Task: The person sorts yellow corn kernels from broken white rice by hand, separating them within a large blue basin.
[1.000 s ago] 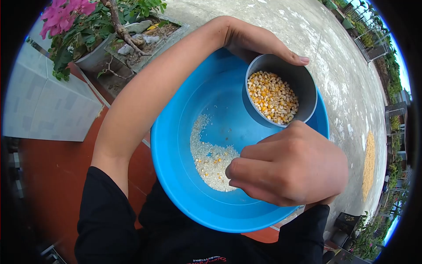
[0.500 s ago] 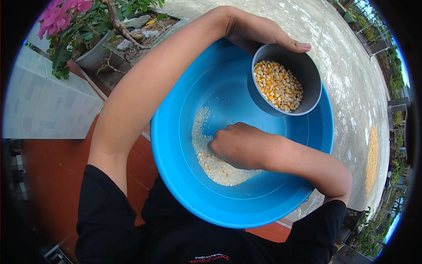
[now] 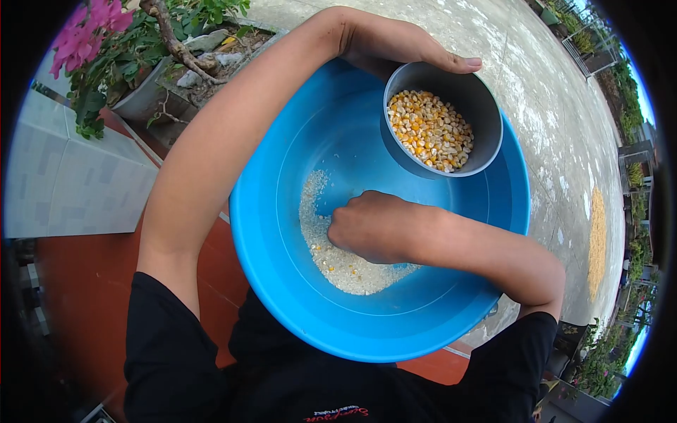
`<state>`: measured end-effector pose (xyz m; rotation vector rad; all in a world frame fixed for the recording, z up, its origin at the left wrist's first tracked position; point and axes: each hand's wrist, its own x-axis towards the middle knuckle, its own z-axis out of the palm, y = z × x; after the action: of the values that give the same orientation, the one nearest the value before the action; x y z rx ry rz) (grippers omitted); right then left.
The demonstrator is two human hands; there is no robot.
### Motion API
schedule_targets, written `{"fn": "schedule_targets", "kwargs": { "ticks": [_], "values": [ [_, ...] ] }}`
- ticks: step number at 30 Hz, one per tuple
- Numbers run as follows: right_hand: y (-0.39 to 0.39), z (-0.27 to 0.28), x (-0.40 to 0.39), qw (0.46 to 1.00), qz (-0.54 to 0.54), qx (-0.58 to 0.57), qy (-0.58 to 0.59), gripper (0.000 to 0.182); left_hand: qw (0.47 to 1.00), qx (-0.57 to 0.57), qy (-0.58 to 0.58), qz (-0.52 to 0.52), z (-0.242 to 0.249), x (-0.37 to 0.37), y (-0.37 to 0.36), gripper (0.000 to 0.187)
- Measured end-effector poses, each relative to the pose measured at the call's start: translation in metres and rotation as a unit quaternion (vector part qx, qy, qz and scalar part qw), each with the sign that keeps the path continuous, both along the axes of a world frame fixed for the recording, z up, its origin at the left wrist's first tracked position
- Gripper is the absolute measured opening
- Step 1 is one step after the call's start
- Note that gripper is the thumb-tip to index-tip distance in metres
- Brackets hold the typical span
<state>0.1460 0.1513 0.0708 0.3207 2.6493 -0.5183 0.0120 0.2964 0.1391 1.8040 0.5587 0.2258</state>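
A grey bowl [image 3: 486, 116] holds yellow and white corn kernels [image 3: 430, 130] and is tilted over the far right rim of a large blue basin [image 3: 381, 317]. My left hand [image 3: 409, 46] grips the bowl, its thumb on the bowl's upper rim. Down in the basin, my right hand [image 3: 370, 227] is curled with its knuckles up, against a layer of pale, broken grain [image 3: 352, 276]. A few yellow kernels lie in that grain. The fingertips of my right hand are hidden, so what they hold cannot be made out.
Pink flowers [image 3: 88, 35] and a grey planter [image 3: 144, 95] stand at the upper left, above a tiled block [image 3: 77, 183]. Red tiles [image 3: 92, 303] lie below. On the concrete ground [image 3: 536, 92] at the right is a strip of yellowish grain [image 3: 597, 243].
The bowl, basin and both hands appear slightly further left in view. My left hand keeps its grip on the bowl, and my right hand stays curled at the grain.
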Motion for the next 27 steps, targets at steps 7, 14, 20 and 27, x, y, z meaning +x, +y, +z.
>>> {"fn": "schedule_targets", "kwargs": {
  "ticks": [7,14,20,27],
  "values": [
    [-0.012,-0.012,-0.002,1.000,-0.011,0.005,0.013,0.010,0.998,-0.061,-0.010,-0.010,-0.012,0.009,0.013,0.091],
    [-0.016,-0.001,0.005,0.998,0.014,0.014,0.066,0.005,0.997,-0.069,-0.012,-0.012,-0.006,0.010,0.011,0.088],
    [-0.015,0.081,0.008,0.991,0.032,-0.025,0.126,0.010,0.994,-0.050,-0.028,-0.098,-0.024,0.015,0.025,0.077],
    [0.032,0.130,0.061,0.923,-0.182,0.119,0.317,0.015,0.982,0.015,0.110,-0.156,-0.026,0.018,0.030,0.063]
  ]
}}
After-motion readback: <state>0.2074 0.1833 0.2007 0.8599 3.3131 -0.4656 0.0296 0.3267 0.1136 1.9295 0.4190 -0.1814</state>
